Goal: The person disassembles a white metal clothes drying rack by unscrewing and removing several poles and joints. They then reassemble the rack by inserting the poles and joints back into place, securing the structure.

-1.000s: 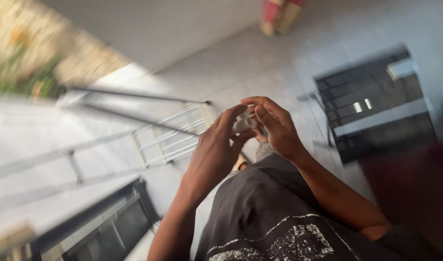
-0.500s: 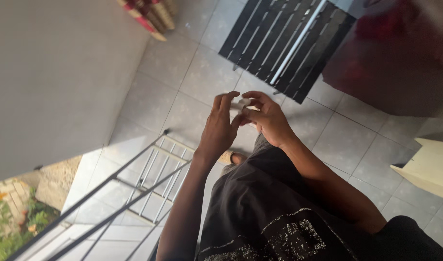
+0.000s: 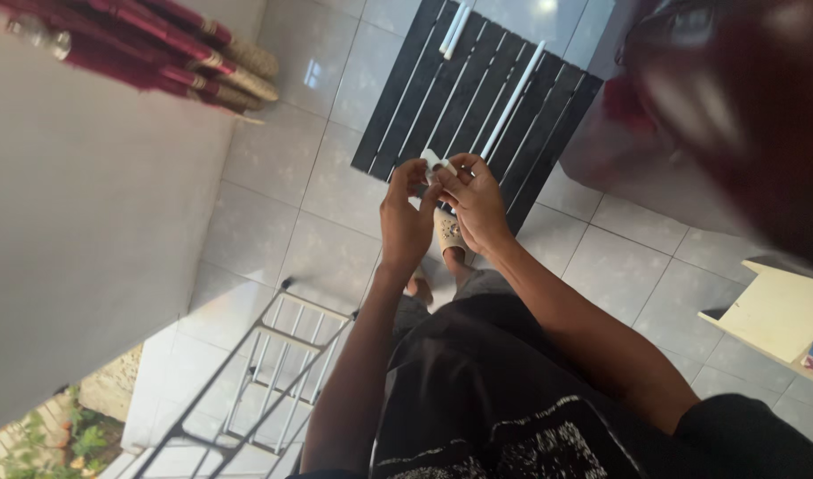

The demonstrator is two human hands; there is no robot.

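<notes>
Both hands are raised together in front of me, over the tiled floor. My left hand (image 3: 405,215) and my right hand (image 3: 476,200) pinch a small white object (image 3: 433,163) between their fingertips; its exact kind is too small to tell. Below the hands I see my foot in a pale patterned sandal (image 3: 448,232) and my dark shirt with a light print.
A black slatted panel (image 3: 424,98) lies on the grey tiles with white rods (image 3: 511,102) on it. A metal rack (image 3: 273,372) stands at lower left. Red-and-gold brooms (image 3: 158,49) lean at upper left, a pale board (image 3: 774,315) lies at right, a blurred dark red shape at upper right.
The view has swung from the railing and garden towards the black slatted panel and the floor. My hands stay joined on the small white object throughout.
</notes>
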